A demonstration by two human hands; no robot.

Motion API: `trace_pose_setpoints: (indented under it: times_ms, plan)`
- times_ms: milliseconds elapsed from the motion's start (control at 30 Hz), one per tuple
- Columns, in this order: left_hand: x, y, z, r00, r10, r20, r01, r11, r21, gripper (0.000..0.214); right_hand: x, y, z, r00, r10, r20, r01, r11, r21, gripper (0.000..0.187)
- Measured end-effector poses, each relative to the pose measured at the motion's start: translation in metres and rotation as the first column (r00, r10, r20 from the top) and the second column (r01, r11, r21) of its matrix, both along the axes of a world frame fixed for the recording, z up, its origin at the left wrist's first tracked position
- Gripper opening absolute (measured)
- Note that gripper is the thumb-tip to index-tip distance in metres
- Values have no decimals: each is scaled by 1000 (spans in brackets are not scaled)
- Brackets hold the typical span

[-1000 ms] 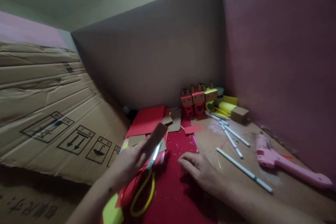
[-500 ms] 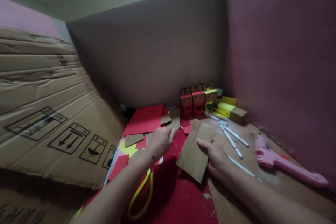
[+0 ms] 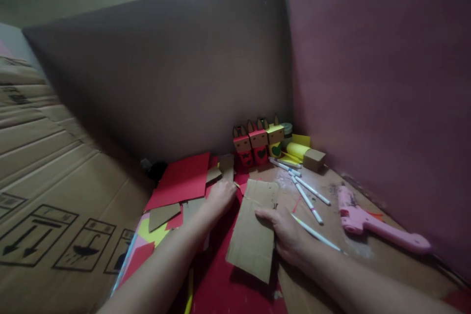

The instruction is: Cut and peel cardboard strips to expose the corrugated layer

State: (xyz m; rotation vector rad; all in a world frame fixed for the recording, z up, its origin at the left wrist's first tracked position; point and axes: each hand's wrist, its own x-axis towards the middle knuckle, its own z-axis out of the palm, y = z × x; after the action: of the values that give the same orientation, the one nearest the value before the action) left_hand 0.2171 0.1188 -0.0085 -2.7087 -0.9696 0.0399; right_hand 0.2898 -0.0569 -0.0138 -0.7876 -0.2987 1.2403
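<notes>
A flat piece of brown cardboard [image 3: 253, 233] is pinched along its right edge by my right hand [image 3: 289, 233], thumb on top. It hangs a little above a dark red sheet [image 3: 217, 279]. Left of it, my left hand [image 3: 222, 194] is closed, knuckles up, by the cardboard scraps. A small pale bit shows at its fingertips, too unclear to name. Beneath my left forearm, part of a yellow loop handle [image 3: 190, 289] shows.
A large carton [image 3: 55, 171] slopes along the left. Red card [image 3: 184, 176] lies at the back near several paper animal figures [image 3: 258, 140]. White markers [image 3: 307, 201], a yellow roll with a cardboard block [image 3: 314, 159] and a pink glue gun [image 3: 379, 228] are on the right.
My view has turned rightward. The cardboard in my right hand has come slightly nearer and turned more lengthwise. My left hand has shifted right over the scraps, still closed.
</notes>
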Motion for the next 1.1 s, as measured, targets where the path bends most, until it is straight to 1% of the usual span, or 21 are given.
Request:
trace_pose_setpoints:
  times_ms: [67, 133, 233, 300, 367, 467, 567, 600, 633, 667, 700, 733, 767, 833, 933, 1000, 1100]
  plan:
    - [-2, -3, 8, 995, 63, 70, -65, 998, 24, 24, 0, -1, 0, 1000, 17, -2, -17, 1000, 4, 34]
    - [-6, -6, 19, 975, 131, 177, -140, 989, 44, 24, 0, -1, 0, 1000, 31, 0, -31, 1000, 3, 33]
    - [-16, -7, 41, 911, 212, 353, -238, 971, 31, 29, 0, -2, 1, 999, 33, 6, -33, 999, -9, 32]
    - [-28, -7, 56, 845, 270, 461, -291, 956, -27, 29, -1, -2, 2, 1000, 26, 6, -26, 1000, -18, 30]
    - [-46, -6, 70, 769, 330, 547, -306, 942, -138, 27, -1, -2, 3, 1000, 17, 0, -17, 1000, -18, 30]
    - [-78, -11, 80, 646, 414, 641, -237, 907, -347, 25, 0, -4, 2, 1000, 25, -19, -25, 1000, 1, 31]
    - [-103, -26, 79, 542, 471, 696, -120, 863, -490, 26, 1, -5, 2, 996, 58, -64, -59, 998, -1, 28]
    - [-108, -33, 77, 505, 494, 707, -62, 838, -542, 27, 1, -5, 2, 994, 73, -87, -73, 997, -4, 26]
    - [-111, -40, 74, 464, 527, 712, 8, 801, -598, 26, 1, -5, 1, 990, 86, -113, -87, 996, -3, 24]
    - [-113, -48, 70, 419, 566, 710, 92, 751, -653, 26, 1, -5, 1, 985, 98, -138, -98, 995, 10, 23]
    - [-112, -55, 66, 381, 605, 699, 182, 692, -699, 25, 1, -5, 1, 981, 109, -160, -105, 994, 35, 22]
    - [-111, -63, 62, 359, 637, 681, 262, 632, -729, 24, 1, -5, 0, 977, 119, -177, -108, 992, 71, 22]
    - [-109, -70, 58, 359, 653, 667, 324, 582, -745, 23, 1, -4, 0, 974, 127, -187, -107, 988, 112, 22]
    - [-103, -82, 49, 411, 648, 641, 382, 516, -766, 23, 1, -4, -1, 971, 142, -193, -107, 978, 178, 22]
    - [-97, -94, 39, 504, 627, 594, 419, 425, -803, 20, 2, -4, -2, 973, 147, -179, -112, 975, 194, 24]
    - [-96, -100, 35, 559, 615, 556, 440, 348, -828, 21, 3, -5, -1, 977, 150, -151, -119, 973, 196, 27]
    - [-95, -106, 29, 608, 613, 504, 469, 234, -851, 27, 2, -7, -1, 974, 208, -91, -183, 957, 226, 34]
